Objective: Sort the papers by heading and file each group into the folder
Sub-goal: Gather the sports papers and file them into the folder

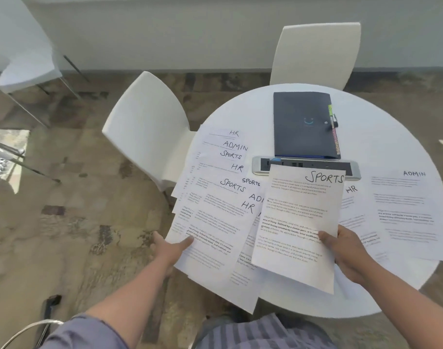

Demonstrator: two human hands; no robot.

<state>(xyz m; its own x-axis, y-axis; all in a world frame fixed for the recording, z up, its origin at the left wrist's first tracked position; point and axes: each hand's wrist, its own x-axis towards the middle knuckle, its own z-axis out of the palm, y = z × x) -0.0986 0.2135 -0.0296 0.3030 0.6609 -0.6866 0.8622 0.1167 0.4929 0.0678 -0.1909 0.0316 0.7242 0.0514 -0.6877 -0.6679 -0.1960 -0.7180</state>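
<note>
1. Landmark: the power strip (pixel 306 167) set in the middle of the round table (pixel 381 293). All places below are read off it.
2. Nearest the viewer, below the strip: the right hand (pixel 346 250) holds a SPORTS sheet (pixel 298 230) lifted off the table, thumb on the printed face at its right edge, fingers hidden behind the paper. So a pinch on the sheet. Its top edge overlaps the strip.
3. The sheet's long axis runs from the viewer up toward the strip, tilted a little; the heading is at the far end, away from the grip.
4. Below-left of the strip: the left hand (pixel 172 248) at the near-left table edge, index finger out straight on the lower left edge of another sheet headed SPORTS (pixel 210 222). Whether the thumb is under the paper I cannot tell.
5. Left of the strip: an overlapping fan of unsorted papers (pixel 230 157), headings HR, ADMIN, SPORTS mixed.
6. Right of the strip: an ADMIN sheet (pixel 409 212) lies flat alone; an HR sheet (pixel 351 197) shows partly, under the held page.
7. Beyond the strip: a dark folder (pixel 303 124), closed, near edge touching the strip, pens (pixel 333 122) along its right side.
8. Judgement: sorting is early, nothing filed. The second SPORTS sheet lies to the left of the held one; the left hand is nearer and already on it, so pairing turns on bringing it rightward.
</note>
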